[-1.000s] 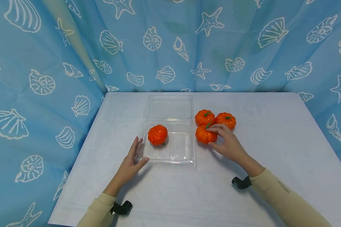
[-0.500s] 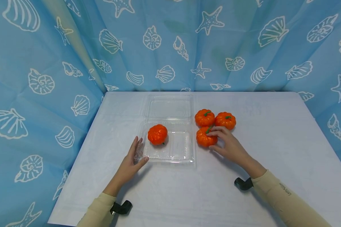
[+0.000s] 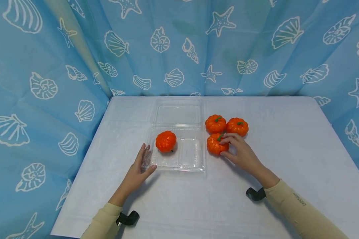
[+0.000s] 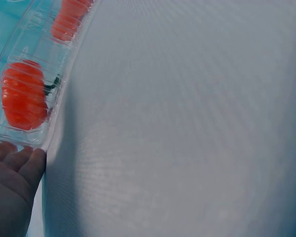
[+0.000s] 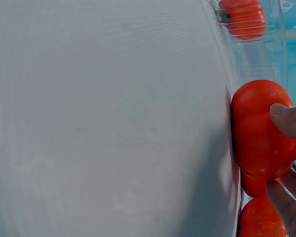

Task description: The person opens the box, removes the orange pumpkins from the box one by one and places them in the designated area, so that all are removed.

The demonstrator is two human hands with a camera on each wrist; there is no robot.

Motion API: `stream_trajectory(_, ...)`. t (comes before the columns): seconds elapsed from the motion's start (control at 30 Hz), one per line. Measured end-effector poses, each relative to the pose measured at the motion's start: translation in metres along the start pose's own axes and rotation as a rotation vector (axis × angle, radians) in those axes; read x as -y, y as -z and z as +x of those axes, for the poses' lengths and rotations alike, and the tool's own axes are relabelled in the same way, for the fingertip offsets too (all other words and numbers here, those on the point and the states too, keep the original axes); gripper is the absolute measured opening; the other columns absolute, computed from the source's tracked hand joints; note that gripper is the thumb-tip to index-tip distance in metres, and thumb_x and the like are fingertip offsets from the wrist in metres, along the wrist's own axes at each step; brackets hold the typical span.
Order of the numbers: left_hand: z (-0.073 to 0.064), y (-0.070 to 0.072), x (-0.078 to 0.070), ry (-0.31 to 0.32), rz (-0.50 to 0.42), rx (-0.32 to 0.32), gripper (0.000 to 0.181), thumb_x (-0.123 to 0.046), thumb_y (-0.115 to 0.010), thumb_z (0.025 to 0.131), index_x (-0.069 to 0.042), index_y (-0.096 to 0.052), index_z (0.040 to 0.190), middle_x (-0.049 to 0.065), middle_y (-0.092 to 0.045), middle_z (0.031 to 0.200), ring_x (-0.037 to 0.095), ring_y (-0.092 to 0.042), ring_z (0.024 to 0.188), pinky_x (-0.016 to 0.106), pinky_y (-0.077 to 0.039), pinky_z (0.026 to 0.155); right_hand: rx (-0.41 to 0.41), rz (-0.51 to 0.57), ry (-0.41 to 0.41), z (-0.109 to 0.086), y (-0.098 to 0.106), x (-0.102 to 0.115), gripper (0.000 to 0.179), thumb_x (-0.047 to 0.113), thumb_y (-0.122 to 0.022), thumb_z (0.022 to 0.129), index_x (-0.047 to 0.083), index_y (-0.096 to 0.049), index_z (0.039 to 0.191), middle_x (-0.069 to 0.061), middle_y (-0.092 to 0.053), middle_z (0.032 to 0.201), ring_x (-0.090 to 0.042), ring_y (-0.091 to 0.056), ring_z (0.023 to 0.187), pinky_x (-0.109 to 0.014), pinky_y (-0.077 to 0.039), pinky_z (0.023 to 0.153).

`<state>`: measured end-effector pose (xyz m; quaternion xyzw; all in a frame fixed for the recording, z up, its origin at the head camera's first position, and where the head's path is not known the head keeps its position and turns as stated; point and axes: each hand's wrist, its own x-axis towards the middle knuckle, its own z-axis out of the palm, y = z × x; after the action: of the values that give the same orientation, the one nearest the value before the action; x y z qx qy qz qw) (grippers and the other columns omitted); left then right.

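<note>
My right hand (image 3: 240, 151) holds the nearest of three small orange toy pumpkins, the front pumpkin (image 3: 216, 146), thumb on one side and fingers on the other. In the right wrist view the thumb rests on this pumpkin (image 5: 260, 133). My left hand (image 3: 137, 171) touches the left side of a clear plastic clamshell box (image 3: 186, 166), its fingers extended and thumb spread along the front corner. Inside the box's base, on the left, lies another pumpkin (image 3: 166, 141), tipped so its green stem points toward me. The left wrist view shows this pumpkin (image 4: 23, 96) through the box wall.
Two more pumpkins, a back-left pumpkin (image 3: 215, 124) and a back-right pumpkin (image 3: 237, 127), stand behind the held one. The clear lid (image 3: 178, 113) lies folded open behind the base. A blue seashell curtain (image 3: 179, 49) borders the white table (image 3: 179, 205).
My right hand has drawn the front pumpkin slightly toward me and a touch to the right. My left hand and the box have stayed in place.
</note>
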<state>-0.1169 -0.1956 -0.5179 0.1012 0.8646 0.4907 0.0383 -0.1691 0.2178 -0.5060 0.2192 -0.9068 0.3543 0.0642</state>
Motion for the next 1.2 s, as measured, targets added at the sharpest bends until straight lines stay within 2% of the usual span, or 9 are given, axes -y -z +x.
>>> stream_trajectory(0.23, 0.0, 0.001, 0.001, -0.01, -0.01, 0.0, 0.094, -0.029, -0.07, 0.097, -0.016, -0.007, 0.165, 0.005, -0.024, 0.168, 0.029, -0.021, 0.154, 0.059, -0.017, 0.121, -0.027, 0.018, 0.019, 0.0, 0.001, 0.0, 0.035, 0.008, -0.087, 0.08, 0.01, -0.068, 0.109, -0.01, -0.055, 0.131, -0.03, -0.05, 0.126, -0.056, -0.045, 0.106)
stream_trajectory(0.43, 0.0, 0.001, 0.001, -0.013, -0.009, -0.002, 0.094, -0.027, -0.071, 0.097, -0.015, -0.007, 0.165, 0.006, -0.025, 0.168, 0.03, -0.022, 0.154, 0.06, -0.018, 0.121, -0.093, 0.027, 0.063, 0.002, 0.004, 0.005, 0.029, 0.006, -0.086, 0.081, 0.01, -0.07, 0.105, -0.009, -0.059, 0.126, -0.028, -0.053, 0.121, -0.054, -0.048, 0.101)
stream_trajectory(0.6, 0.0, 0.001, 0.0, -0.02, -0.002, -0.003, 0.094, -0.029, -0.071, 0.096, -0.014, -0.008, 0.165, 0.007, -0.025, 0.168, 0.031, -0.023, 0.153, 0.06, -0.018, 0.121, -0.144, 0.023, 0.081, 0.005, 0.005, 0.01, 0.026, 0.003, -0.084, 0.081, 0.011, -0.071, 0.102, -0.005, -0.063, 0.119, -0.024, -0.055, 0.115, -0.046, -0.05, 0.096)
stream_trajectory(0.73, 0.0, 0.001, 0.001, -0.023, 0.001, -0.004, 0.095, -0.03, -0.071, 0.096, -0.013, -0.008, 0.165, 0.007, -0.025, 0.167, 0.031, -0.024, 0.153, 0.06, -0.018, 0.12, -0.152, 0.027, 0.087, 0.009, 0.006, 0.017, 0.024, 0.006, -0.084, 0.083, 0.011, -0.072, 0.102, -0.004, -0.065, 0.114, -0.022, -0.056, 0.112, -0.041, -0.052, 0.093)
stream_trajectory(0.9, 0.0, 0.001, 0.0, -0.02, 0.0, -0.008, 0.095, -0.03, -0.071, 0.096, -0.013, -0.008, 0.165, 0.007, -0.026, 0.167, 0.031, -0.024, 0.153, 0.06, -0.019, 0.121, -0.111, 0.043, 0.082, 0.02, 0.005, 0.027, 0.022, 0.009, -0.082, 0.085, 0.011, -0.071, 0.104, -0.003, -0.065, 0.113, -0.023, -0.055, 0.112, -0.047, -0.052, 0.094)
stream_trajectory(1.2, 0.0, 0.0, 0.001, -0.014, 0.003, -0.006, 0.095, -0.03, -0.071, 0.096, -0.013, -0.008, 0.165, 0.007, -0.026, 0.167, 0.031, -0.023, 0.153, 0.06, -0.018, 0.121, 0.049, 0.101, 0.061, 0.043, 0.0, 0.045, 0.018, 0.015, -0.075, 0.091, 0.013, -0.071, 0.108, -0.003, -0.063, 0.118, -0.024, -0.054, 0.116, -0.049, -0.053, 0.097)
